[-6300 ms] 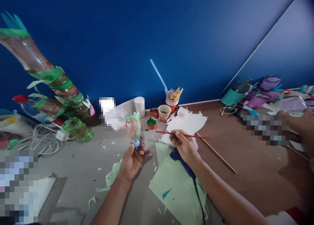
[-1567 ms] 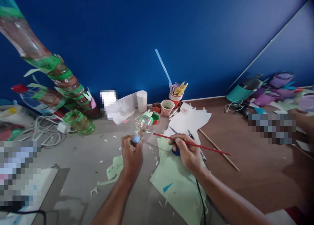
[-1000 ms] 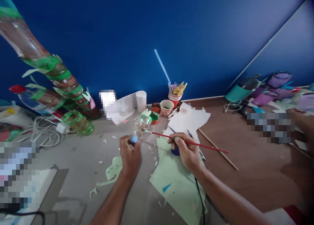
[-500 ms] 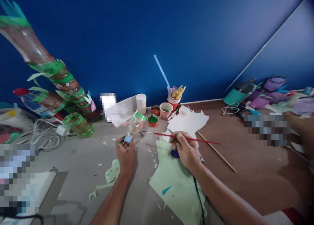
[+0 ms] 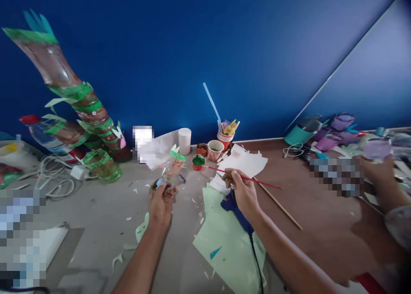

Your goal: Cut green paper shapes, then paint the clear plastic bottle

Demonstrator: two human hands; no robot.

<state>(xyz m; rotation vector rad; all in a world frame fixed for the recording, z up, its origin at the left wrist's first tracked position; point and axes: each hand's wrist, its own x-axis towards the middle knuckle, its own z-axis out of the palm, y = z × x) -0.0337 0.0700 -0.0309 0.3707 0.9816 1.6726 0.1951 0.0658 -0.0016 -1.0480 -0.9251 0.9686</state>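
A clear plastic bottle top (image 5: 172, 167) with a green-painted rim and a blue cap is gripped at its cap end by my left hand (image 5: 161, 203), rim pointing away from me. My right hand (image 5: 243, 193) pinches a thin red paintbrush (image 5: 265, 183), its tip reaching left to the edge of a small cup of green paint (image 5: 198, 161). Whether the bristles touch the paint is too small to tell. Behind it sit a small cup of brown paint (image 5: 202, 149) and a patterned paper cup (image 5: 215, 151). Under my right hand lies a blue glue gun (image 5: 236, 208).
Pale green paper (image 5: 215, 230) and white paper (image 5: 248, 157) lie beneath the glue gun and brush. A wooden stick (image 5: 281, 206) rests to the right. A tall painted bottle structure (image 5: 86, 99) leans at left near white cables (image 5: 58, 170). At right is another person's hand (image 5: 382, 174).
The brush tip has moved from beside the bottle top to the green paint cup. My left hand has turned the bottle top slightly. More of the glue gun shows.
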